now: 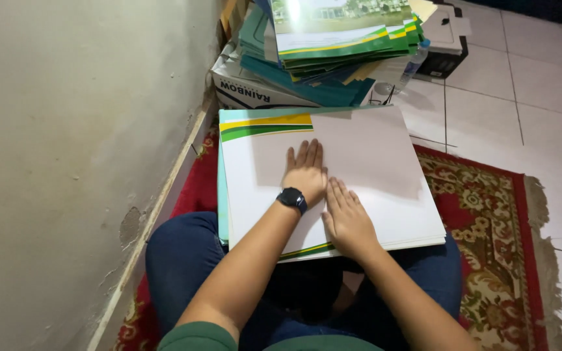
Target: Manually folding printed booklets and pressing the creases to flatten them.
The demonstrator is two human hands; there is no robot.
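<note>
A large white paper folder (385, 188) with green and yellow stripes lies across my lap, on top of a pale teal one. My left hand (306, 170), with a black watch on its wrist, presses flat on the middle of the folder, fingers together and pointing away. My right hand (347, 218) lies flat just beside and below it, along the edge of the folded flap. Neither hand grips anything.
A tall untidy stack of green and teal folders (333, 45) sits ahead on a white cardboard box (245, 91). A black box (443, 55) and a plastic bottle (412, 65) stand behind it. A wall (66, 130) runs along my left; a red patterned rug (489, 214) and tiled floor lie right.
</note>
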